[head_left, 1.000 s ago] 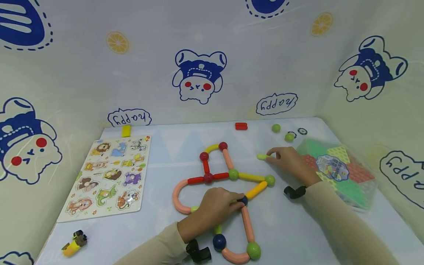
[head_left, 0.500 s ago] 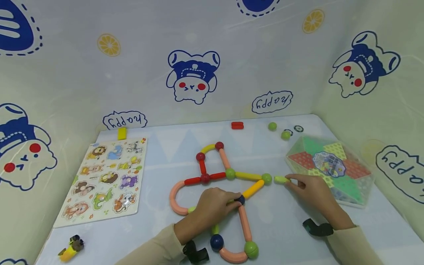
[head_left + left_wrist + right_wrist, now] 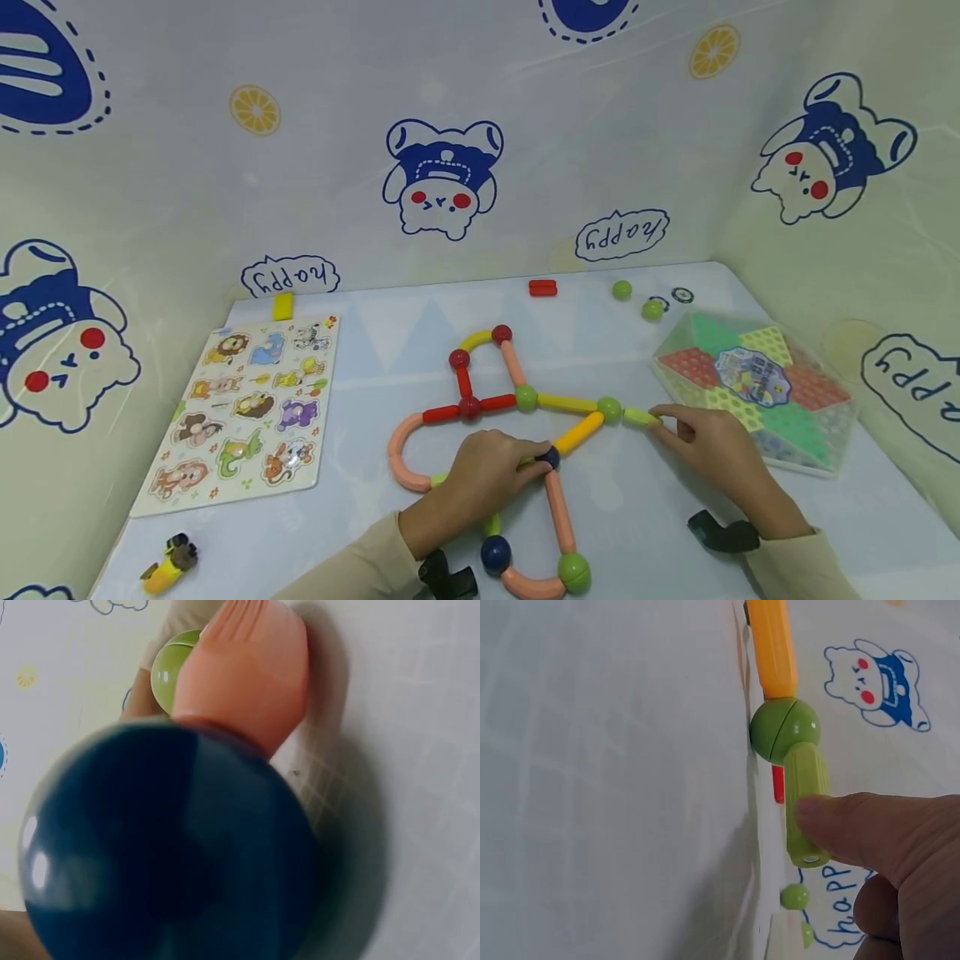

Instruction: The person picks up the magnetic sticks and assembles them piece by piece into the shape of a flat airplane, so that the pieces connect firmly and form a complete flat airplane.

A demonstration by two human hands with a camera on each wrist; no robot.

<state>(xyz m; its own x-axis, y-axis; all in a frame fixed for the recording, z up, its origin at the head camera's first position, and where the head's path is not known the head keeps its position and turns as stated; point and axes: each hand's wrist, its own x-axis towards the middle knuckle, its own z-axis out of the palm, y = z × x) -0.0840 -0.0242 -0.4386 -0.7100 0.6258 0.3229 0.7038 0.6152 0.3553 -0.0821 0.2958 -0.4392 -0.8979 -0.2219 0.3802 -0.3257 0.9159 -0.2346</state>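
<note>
Joined magnetic sticks and balls lie flat on the table as a branching figure. With thumb and fingers my right hand pinches a light green stick, whose far end meets a green ball. A yellow stick and an orange stick also join at that ball. My left hand holds a dark blue ball at the orange stick's other end, partly hidden by the fingers. Another dark blue ball and a salmon stick fill the left wrist view.
A board of animal pictures lies at left, with a small yellow toy before it. A clear box stands beyond the right hand. At the back lie red pieces, loose green balls and a yellow block.
My right hand has brought the light green stick from farther back toward the front, then left until it meets the green ball. The left hand keeps its grip on the blue ball.
</note>
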